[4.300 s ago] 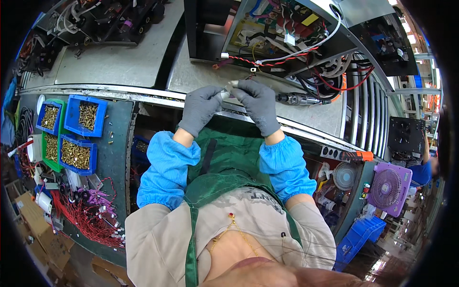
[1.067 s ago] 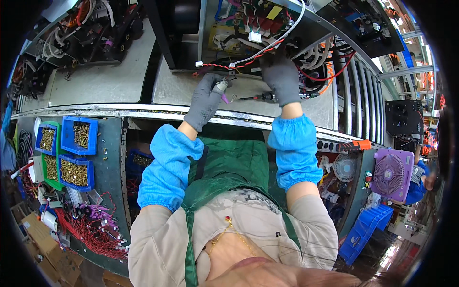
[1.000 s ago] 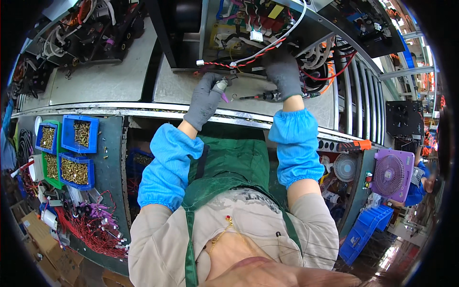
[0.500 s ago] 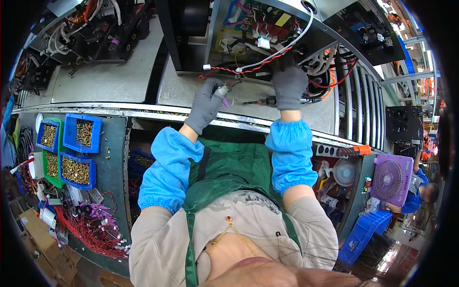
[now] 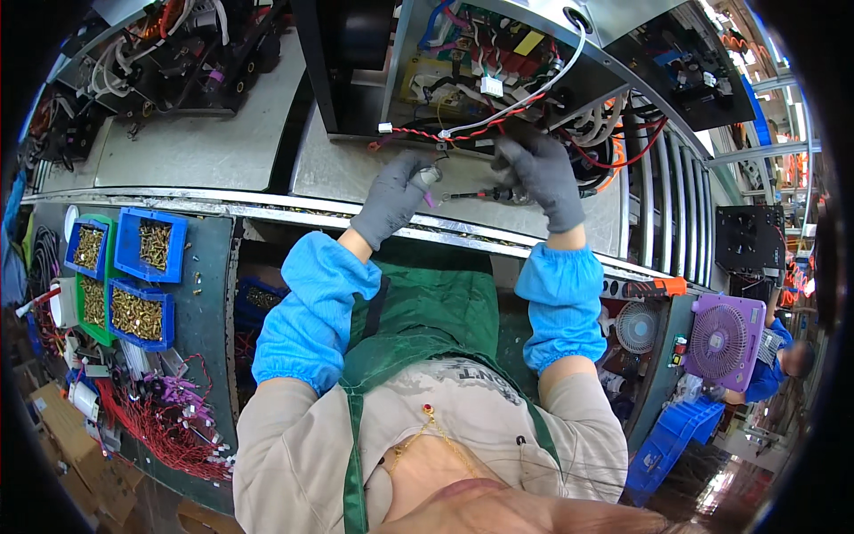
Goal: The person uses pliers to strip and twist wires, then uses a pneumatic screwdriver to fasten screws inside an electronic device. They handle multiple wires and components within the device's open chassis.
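Note:
My left hand, in a grey glove, is closed around a small whitish cylindrical part with a purple piece hanging below it. It is just in front of an open metal cabinet full of wires and boards. My right hand, also gloved in grey, is near the cabinet's front edge; motion blurs its fingers, and whether they hold anything is unclear. A slim black and red tool lies on the metal plate between my hands. Twisted red and white wires with a white connector cross the opening.
Blue bins of brass screws stand on the left bench beside bundled red wires. Rollers run at the right. A purple fan, a blue crate and an orange-black tool are also right. Another person is beyond.
My right hand has drawn back out of the cabinet opening, toward me and slightly right. My left hand has shifted slightly right, still holding the whitish part.

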Demonstrator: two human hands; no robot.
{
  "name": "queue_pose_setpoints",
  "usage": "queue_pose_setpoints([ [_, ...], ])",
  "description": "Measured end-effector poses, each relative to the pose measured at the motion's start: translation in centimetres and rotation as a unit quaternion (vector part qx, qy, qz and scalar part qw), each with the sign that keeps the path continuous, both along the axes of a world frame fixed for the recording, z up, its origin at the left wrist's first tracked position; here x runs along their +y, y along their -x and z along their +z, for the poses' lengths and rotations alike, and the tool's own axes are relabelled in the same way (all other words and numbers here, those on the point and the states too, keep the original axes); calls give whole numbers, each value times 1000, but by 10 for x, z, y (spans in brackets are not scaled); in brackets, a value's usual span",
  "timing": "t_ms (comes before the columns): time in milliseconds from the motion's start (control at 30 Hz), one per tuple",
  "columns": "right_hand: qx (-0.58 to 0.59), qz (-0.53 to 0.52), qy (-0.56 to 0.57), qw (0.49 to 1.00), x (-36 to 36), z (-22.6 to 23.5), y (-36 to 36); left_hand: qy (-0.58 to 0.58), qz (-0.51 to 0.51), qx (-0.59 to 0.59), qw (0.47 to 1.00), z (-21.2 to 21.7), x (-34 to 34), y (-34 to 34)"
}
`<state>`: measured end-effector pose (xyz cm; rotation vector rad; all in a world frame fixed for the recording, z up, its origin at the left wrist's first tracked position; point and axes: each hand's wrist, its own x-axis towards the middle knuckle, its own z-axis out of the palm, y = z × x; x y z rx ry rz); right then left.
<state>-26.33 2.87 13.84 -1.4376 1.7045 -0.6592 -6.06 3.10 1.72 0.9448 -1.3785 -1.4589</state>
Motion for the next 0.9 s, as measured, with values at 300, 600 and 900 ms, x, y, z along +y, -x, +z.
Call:
queue_pose_setpoints([
  [300,-131,-116,7,985,12,-29,-29,7,23,-10,1000,1,0,-9],
  [600,19,33,54,998,32,-24,-29,65,7,-72,995,7,3,-11],
  [900,-74,-4,41,996,10,-40,-53,92,54,-84,991,1,5,-17],
])
